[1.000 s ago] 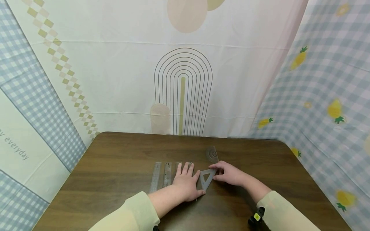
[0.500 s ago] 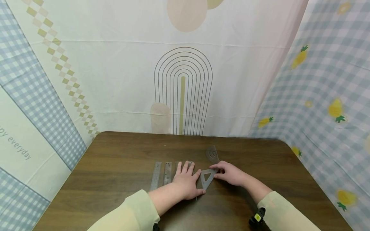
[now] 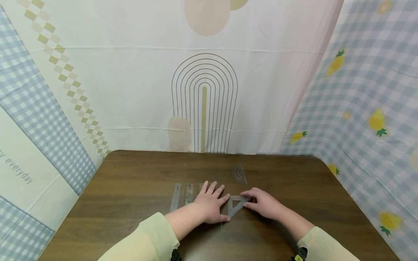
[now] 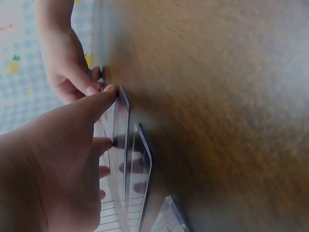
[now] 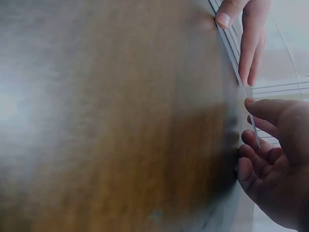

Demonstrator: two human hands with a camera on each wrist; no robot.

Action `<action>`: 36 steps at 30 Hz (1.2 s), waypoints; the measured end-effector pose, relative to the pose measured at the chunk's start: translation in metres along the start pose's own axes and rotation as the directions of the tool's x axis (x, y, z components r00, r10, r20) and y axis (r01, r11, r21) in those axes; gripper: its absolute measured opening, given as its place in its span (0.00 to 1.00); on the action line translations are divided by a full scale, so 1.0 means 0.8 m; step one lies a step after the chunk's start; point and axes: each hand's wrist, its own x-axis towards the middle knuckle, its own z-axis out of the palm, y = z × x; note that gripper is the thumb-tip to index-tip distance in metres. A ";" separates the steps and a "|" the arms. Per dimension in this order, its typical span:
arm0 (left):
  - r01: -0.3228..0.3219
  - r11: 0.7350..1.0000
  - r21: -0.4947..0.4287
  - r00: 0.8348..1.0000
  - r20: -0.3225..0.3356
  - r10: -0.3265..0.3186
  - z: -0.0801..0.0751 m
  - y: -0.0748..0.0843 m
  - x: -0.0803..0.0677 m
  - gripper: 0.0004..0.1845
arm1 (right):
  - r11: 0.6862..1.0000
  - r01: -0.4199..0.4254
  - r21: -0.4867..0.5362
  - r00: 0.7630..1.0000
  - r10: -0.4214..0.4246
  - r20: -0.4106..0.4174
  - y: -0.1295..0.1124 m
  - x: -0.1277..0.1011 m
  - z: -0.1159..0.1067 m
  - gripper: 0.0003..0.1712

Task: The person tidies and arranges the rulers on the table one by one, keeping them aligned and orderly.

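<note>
Two straight rulers (image 3: 182, 195) already lay lined up left of the left hand (image 3: 209, 204), which pressed flat, fingers spread. The right hand (image 3: 264, 203) pinched the triangle (image 3: 236, 204) between both hands; the protractor (image 3: 239, 173) waited beyond on the desk (image 3: 130, 188).

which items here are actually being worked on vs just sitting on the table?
In hand:
- clear triangle set square, left hand resting on its left side and right hand pinching its right corner
- the straight ruler part-hidden under the left hand's fingers

Lying about:
- two straight rulers, left of the left hand
- protractor, farther back on the table
</note>
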 end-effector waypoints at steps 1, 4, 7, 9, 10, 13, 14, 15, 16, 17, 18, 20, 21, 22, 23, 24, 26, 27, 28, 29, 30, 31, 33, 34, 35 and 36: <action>-0.013 1.000 0.002 1.000 0.001 0.013 0.000 -0.001 0.000 0.44 | 1.000 0.000 -0.007 1.000 0.000 -0.006 0.000 -0.002 0.001 0.22; -0.048 0.999 0.004 0.999 0.008 0.048 0.000 -0.003 0.000 0.43 | 1.000 -0.001 -0.024 1.000 0.001 -0.026 -0.003 -0.010 0.004 0.21; -0.076 0.997 0.010 0.997 0.008 0.076 0.000 -0.005 0.000 0.42 | 0.999 -0.007 -0.040 0.999 0.006 -0.045 -0.006 -0.015 0.006 0.21; -0.090 0.996 0.014 0.996 0.003 0.090 0.000 -0.005 0.000 0.41 | 0.998 -0.015 -0.054 0.998 0.012 -0.054 -0.008 -0.018 0.008 0.20; -0.095 0.995 0.016 0.995 0.000 0.095 0.000 -0.005 0.000 0.40 | 0.998 -0.017 -0.060 0.998 0.013 -0.060 -0.009 -0.020 0.009 0.20; -0.107 0.994 0.021 0.994 -0.011 0.108 0.000 -0.004 0.001 0.39 | 0.996 -0.034 -0.081 0.997 0.028 -0.070 -0.011 -0.024 0.010 0.20; -0.109 0.994 0.023 0.994 -0.013 0.109 0.000 -0.004 0.001 0.38 | 0.995 -0.039 -0.087 0.997 0.033 -0.072 -0.012 -0.026 0.010 0.20; -0.111 0.994 0.025 0.994 -0.013 0.111 0.001 -0.004 0.001 0.38 | 0.995 -0.048 -0.093 0.997 0.041 -0.072 -0.013 -0.027 0.011 0.20; -0.112 0.993 0.024 0.994 -0.012 0.112 0.001 -0.003 0.002 0.38 | 0.993 -0.056 -0.101 0.996 0.048 -0.074 -0.014 -0.029 0.011 0.20; -0.112 0.993 0.025 0.994 -0.011 0.112 0.002 -0.003 0.002 0.37 | 0.992 -0.064 -0.108 0.995 0.056 -0.077 -0.014 -0.031 0.012 0.20; -0.112 0.993 0.027 0.994 -0.010 0.112 0.002 -0.003 0.003 0.37 | 0.992 -0.068 -0.110 0.995 0.059 -0.080 -0.015 -0.033 0.012 0.20; -0.113 0.993 0.030 0.993 -0.010 0.113 0.003 -0.002 0.003 0.37 | 0.991 -0.074 -0.114 0.994 0.064 -0.090 -0.016 -0.036 0.013 0.19; -0.115 0.993 0.032 0.993 -0.011 0.115 0.004 -0.002 0.003 0.37 | 0.990 -0.077 -0.116 0.993 0.066 -0.095 -0.016 -0.037 0.014 0.18; -0.117 0.993 0.034 0.993 -0.012 0.117 0.004 -0.002 0.003 0.37 | 0.990 -0.076 -0.119 0.993 0.064 -0.102 -0.016 -0.039 0.014 0.18; -0.119 0.992 0.040 0.993 -0.014 0.120 0.004 -0.002 0.003 0.37 | 0.990 -0.074 -0.118 0.992 0.061 -0.107 -0.016 -0.040 0.014 0.17; -0.123 0.991 0.043 0.992 -0.015 0.124 0.004 -0.002 0.002 0.37 | 0.991 -0.071 -0.116 0.992 0.058 -0.109 -0.017 -0.041 0.015 0.17; -0.133 0.990 0.050 0.991 -0.015 0.134 0.004 -0.002 0.001 0.37 | 0.991 -0.063 -0.116 0.993 0.051 -0.109 -0.017 -0.042 0.016 0.17; -0.139 0.989 0.052 0.990 -0.015 0.140 0.004 -0.002 0.001 0.36 | 0.991 -0.058 -0.117 0.993 0.045 -0.109 -0.017 -0.043 0.016 0.16; -0.144 0.988 0.053 0.989 -0.014 0.145 0.004 -0.002 0.000 0.36 | 0.992 -0.050 -0.117 0.993 0.037 -0.109 -0.017 -0.044 0.017 0.16; -0.149 0.987 0.054 0.989 -0.012 0.150 0.004 -0.002 0.000 0.36 | 0.992 -0.042 -0.119 0.994 0.029 -0.108 -0.017 -0.044 0.018 0.16; -0.153 0.987 0.054 0.988 -0.012 0.154 0.004 -0.002 -0.001 0.36 | 0.991 -0.032 -0.128 0.994 0.019 -0.107 -0.017 -0.045 0.019 0.16; -0.158 0.986 0.055 0.987 -0.011 0.159 0.004 -0.003 -0.001 0.36 | 0.990 -0.023 -0.138 0.994 0.009 -0.106 -0.017 -0.046 0.020 0.16; -0.165 0.985 0.060 0.986 -0.012 0.165 0.004 -0.003 -0.002 0.36 | 0.988 -0.010 -0.157 0.994 -0.007 -0.110 -0.018 -0.047 0.022 0.16; -0.167 0.984 0.063 0.986 -0.013 0.168 0.004 -0.003 -0.002 0.36 | 0.985 -0.005 -0.170 0.994 -0.014 -0.111 -0.018 -0.048 0.022 0.16; -0.170 0.983 0.066 0.985 -0.014 0.172 0.004 -0.003 -0.002 0.36 | 0.983 -0.001 -0.184 0.994 -0.020 -0.111 -0.019 -0.049 0.023 0.16; -0.173 0.982 0.068 0.984 -0.015 0.175 0.005 -0.003 -0.002 0.36 | 0.981 0.000 -0.196 0.993 -0.023 -0.115 -0.020 -0.050 0.023 0.16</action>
